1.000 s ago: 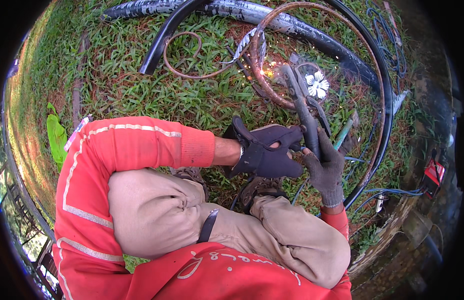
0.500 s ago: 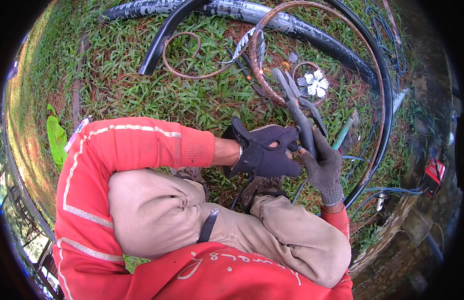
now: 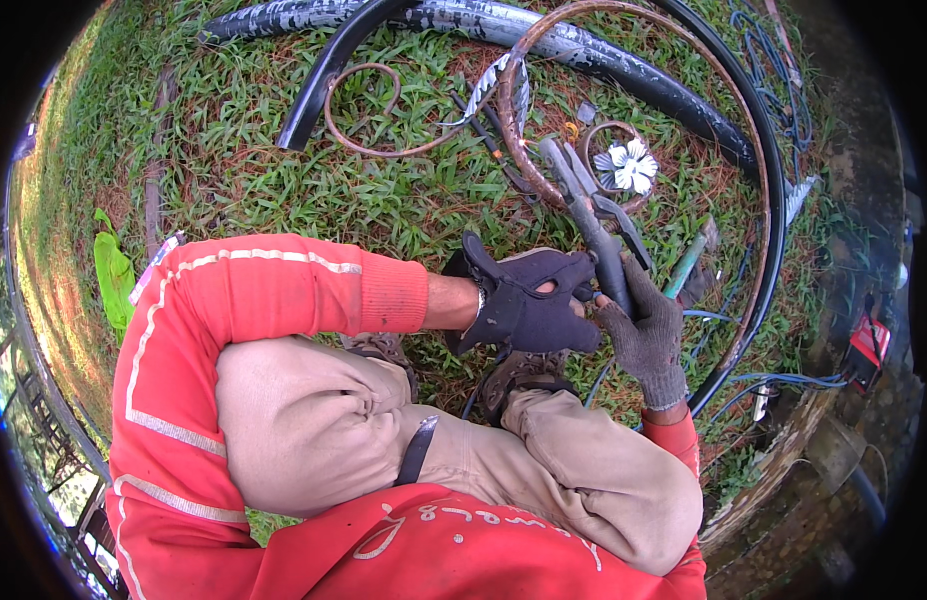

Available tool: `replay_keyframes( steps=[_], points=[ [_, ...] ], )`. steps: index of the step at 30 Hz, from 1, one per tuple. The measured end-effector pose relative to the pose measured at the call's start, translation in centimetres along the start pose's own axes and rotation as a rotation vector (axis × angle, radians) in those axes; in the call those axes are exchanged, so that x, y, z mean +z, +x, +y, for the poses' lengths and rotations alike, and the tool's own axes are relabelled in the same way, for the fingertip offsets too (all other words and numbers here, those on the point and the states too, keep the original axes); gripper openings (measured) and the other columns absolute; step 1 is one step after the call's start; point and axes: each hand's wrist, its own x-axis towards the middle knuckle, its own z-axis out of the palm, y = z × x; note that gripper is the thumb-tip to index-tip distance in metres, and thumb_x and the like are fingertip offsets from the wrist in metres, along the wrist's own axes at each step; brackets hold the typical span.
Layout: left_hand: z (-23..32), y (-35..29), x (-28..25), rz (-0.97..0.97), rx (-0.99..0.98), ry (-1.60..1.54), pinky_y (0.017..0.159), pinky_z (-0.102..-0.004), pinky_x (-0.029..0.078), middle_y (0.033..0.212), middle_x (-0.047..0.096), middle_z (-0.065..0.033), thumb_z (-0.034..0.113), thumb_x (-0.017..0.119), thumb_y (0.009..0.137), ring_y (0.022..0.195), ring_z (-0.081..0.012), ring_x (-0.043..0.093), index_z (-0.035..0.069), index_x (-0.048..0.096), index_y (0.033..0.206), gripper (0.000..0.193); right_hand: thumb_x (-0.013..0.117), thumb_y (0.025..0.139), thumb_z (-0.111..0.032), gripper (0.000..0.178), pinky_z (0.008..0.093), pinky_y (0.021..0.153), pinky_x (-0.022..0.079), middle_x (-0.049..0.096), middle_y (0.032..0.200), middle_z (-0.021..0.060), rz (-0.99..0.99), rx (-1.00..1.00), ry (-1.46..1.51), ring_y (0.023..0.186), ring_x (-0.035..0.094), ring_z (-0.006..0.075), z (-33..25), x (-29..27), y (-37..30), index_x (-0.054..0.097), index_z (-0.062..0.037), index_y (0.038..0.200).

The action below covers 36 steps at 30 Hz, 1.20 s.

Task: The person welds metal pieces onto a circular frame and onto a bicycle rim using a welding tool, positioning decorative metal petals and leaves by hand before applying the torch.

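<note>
My right hand [image 3: 646, 335], in a grey knitted glove, is closed around the dark tubular handle of a plier-like metal tool [image 3: 596, 225]. The tool slants up and left, its worn jaws beside a brown curved metal rod [image 3: 549, 185]. Close against the handle's lower end is my left hand [image 3: 544, 300], in a dark padded glove with fingers curled; what they grip is hidden. Past the jaws, a white metal flower [image 3: 627, 167] sits by a small brown scroll. A silvery metal leaf [image 3: 489, 88] is joined to the big rod.
A thick black pipe with peeling paint [image 3: 574, 50] crosses the far grass. A black curved tube [image 3: 774, 200] bends around the right side. Near my right hand lies a green-handled tool [image 3: 689, 262]. Blue cables [image 3: 784, 380] run toward a red device [image 3: 869, 345] at right.
The plier-like tool's jaws have tilted slightly left, showing more of the scroll by the flower. Both hands stay nearly in place.
</note>
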Motion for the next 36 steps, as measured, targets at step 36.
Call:
replay_keyframes(
  steps=[36],
  points=[
    [-4.7, 3.0, -18.2, 0.803, -0.26, 0.221, 0.088, -0.035, 0.063, 0.111, 0.08, -0.0111, 0.023, 0.092, 0.092, 0.098, -0.0181, 0.077, -0.006, 0.067, 0.143, 0.063, 0.081, 0.104, -0.007, 0.064, 0.0258, 0.06, 0.052, 0.076, 0.102, 0.0032, 0.572, 0.137, 0.551, 0.07, 0.064, 0.0065, -0.2, -6.0, 1.0, 0.059, 0.0053, 0.164]
  ],
)
